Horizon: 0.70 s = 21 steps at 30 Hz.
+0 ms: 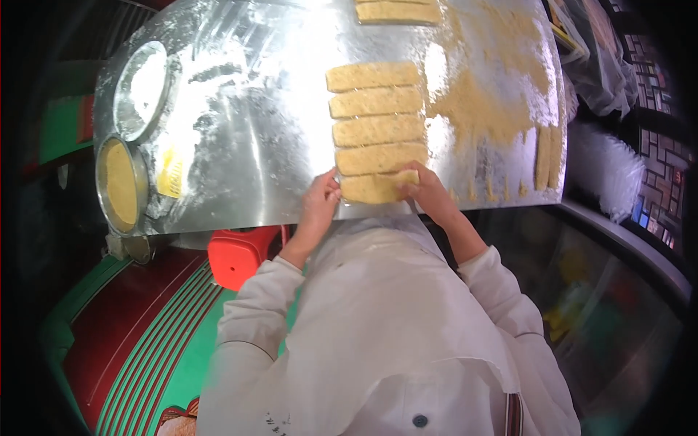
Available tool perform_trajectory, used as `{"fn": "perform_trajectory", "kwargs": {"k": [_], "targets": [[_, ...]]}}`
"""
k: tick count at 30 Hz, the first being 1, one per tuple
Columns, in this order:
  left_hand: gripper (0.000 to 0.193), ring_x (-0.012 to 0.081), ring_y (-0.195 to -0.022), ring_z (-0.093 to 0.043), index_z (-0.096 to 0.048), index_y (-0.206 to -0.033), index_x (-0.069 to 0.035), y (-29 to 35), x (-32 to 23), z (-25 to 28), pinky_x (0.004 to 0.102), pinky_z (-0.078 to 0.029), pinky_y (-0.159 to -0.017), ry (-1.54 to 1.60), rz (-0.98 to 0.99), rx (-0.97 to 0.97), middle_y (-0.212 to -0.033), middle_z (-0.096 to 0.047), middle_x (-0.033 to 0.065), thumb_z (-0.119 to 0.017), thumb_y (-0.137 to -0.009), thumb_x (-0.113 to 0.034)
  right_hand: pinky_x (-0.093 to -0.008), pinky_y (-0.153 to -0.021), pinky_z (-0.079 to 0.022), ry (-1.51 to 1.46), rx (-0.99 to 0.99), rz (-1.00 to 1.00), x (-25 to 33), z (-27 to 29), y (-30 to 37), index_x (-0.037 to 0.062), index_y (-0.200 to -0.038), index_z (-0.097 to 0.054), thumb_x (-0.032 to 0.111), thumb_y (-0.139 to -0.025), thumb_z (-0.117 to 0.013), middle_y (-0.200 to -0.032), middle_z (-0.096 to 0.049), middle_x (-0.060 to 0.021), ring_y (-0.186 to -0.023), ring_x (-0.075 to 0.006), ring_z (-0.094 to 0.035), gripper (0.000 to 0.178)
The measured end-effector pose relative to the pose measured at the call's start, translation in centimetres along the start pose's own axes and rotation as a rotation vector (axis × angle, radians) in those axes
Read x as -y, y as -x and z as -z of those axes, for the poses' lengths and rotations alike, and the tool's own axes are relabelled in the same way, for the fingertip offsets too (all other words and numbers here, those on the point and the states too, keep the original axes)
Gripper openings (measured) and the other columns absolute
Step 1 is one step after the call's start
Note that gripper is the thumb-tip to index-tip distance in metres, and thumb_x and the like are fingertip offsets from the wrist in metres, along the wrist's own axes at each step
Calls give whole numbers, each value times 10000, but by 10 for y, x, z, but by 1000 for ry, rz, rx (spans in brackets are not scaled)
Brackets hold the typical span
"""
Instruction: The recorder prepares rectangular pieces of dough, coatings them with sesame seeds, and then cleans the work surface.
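Several flat yellowish dough strips (pixel 378 132) lie stacked side by side in a column on the metal table, coated with fine crumbs. The nearest dough strip (pixel 367 189) lies close to the table's front edge. At its right end my right hand (pixel 430 190) pinches the dough, and that end is bent up and folded over. My left hand (pixel 321 192) is closed at the strip's left end, its fingertips against the dough's edge. Parts of the fingertips are hidden by the hands.
At left stand a round metal pan of white flour (pixel 145 91) and a pan of yellow crumbs (pixel 120 185), with a yellow packet (pixel 171 172) beside them. More strips (pixel 398 11) lie at the far edge, thin strips (pixel 548 158) at right. A red stool (pixel 236 259) is below.
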<state>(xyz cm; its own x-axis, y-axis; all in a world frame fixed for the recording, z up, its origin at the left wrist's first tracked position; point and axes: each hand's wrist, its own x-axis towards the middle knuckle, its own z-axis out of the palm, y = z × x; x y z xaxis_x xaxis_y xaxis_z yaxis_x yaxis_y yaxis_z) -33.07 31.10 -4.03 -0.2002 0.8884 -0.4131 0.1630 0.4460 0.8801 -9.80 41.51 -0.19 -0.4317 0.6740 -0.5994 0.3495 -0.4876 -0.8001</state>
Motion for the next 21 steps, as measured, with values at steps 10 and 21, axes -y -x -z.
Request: {"fn": "perform_trajectory", "kwargs": {"k": [10,21], "targets": [[499,315,-1062,-491,-556,-1209,-58,-3,-31,-3,426,-392,-925,-617,-503,-30,-1152,-535,120,-724,-741,-102,-311,-652,-531,151,-199,28,0,-2,-4,29,-1056,-562,62,-871,-616,-875,-620,-102,-754,-163,-622,196],[555,288,-1056,-482,-586,-1172,-78,-5,-45,-22,430,-335,-900,-768,-551,28,-1120,-543,89,-775,-688,-273,-331,-715,-494,318,-311,40,-7,6,0,38,-1056,-619,104,-827,-633,-830,-658,-151,-758,-240,-630,239]]}}
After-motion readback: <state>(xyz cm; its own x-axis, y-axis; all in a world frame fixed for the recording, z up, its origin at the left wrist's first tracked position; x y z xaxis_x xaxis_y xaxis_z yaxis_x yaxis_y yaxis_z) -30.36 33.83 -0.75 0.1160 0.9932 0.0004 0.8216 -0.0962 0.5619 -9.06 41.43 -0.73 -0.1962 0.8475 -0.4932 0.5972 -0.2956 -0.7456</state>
